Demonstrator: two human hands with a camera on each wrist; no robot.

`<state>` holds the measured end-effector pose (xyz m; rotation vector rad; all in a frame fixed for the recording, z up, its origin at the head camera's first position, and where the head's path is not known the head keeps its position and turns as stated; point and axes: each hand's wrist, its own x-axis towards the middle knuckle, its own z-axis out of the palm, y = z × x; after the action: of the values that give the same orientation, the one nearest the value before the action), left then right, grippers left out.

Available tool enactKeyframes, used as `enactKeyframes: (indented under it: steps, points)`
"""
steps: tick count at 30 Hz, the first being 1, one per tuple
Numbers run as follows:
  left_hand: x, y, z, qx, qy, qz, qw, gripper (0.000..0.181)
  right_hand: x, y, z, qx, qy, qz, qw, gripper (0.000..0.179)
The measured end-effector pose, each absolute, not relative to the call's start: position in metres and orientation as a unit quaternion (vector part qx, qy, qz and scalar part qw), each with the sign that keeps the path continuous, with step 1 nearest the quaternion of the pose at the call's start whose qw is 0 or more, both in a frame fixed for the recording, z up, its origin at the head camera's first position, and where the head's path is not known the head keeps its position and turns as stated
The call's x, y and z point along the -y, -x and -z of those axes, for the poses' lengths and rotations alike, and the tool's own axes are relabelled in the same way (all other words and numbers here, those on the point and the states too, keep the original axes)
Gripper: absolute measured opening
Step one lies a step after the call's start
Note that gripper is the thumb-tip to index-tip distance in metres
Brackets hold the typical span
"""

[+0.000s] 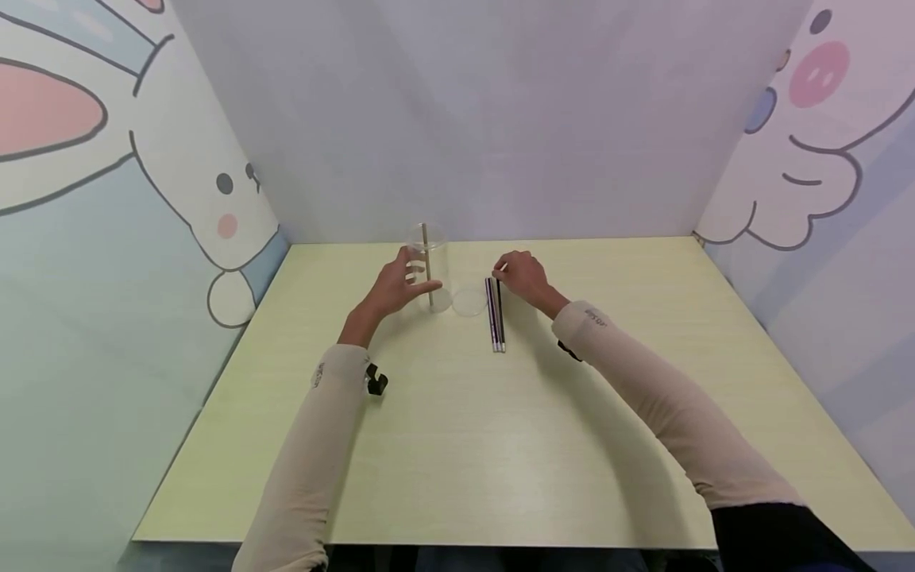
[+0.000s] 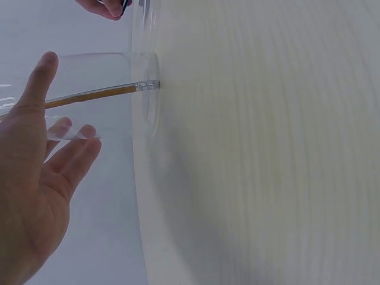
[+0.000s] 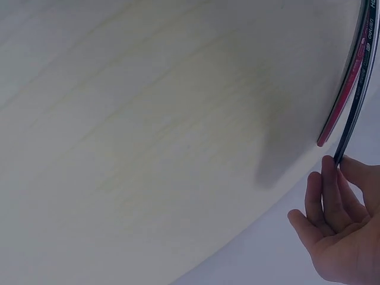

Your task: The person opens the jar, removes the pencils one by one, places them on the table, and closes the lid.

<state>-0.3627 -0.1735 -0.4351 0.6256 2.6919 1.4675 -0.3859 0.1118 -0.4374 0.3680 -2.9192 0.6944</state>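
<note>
While the left hand (image 1: 390, 289) held the clear cylinder (image 1: 439, 266) just above centre of the frame, thumb to one side and fingers to the other, the right hand (image 1: 524, 276) worked a little to the right of it. Cylinder stood upright on the table (image 1: 457, 437). One gold pencil (image 1: 428, 272) stood inside, leaning slightly; in the left wrist view its metal-collared end was down at the base. Just right of the cylinder lay a clear disc (image 1: 469, 303); could not tell whether the two touched.

Right hand: thumb and fingers pinched the tip of a dark pencil (image 3: 360, 83), seen at the right edge of the right wrist view. Its gripped end stood apart from a red pencil (image 3: 341, 105) beside it; could not tell if it was clear of the tabletop. In the head view these pencils formed a narrow row near the middle of the frame, silvery ends toward the bottom.

Beige sleeves (image 1: 658, 397) entered from lower left and lower right. Cartoon rabbit (image 1: 193, 191) covered the upper left wall, a pink-snouted figure (image 1: 822, 143) the upper right.
</note>
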Motion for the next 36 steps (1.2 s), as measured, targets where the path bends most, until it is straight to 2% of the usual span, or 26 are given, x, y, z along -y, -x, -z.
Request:
enactKeyframes:
  steps: [9,36]
  points:
    - [0.173,0.362,0.434,-0.860,-0.198,-0.470,0.009,0.079,-0.106,0.389,0.446,0.971,-0.108,-0.209,0.046,0.020]
    - [0.172,0.359,0.433,-0.863,-0.192,-0.467,0.009,0.077,-0.102,0.386,0.457,0.974,-0.099,-0.195,0.057,0.023]
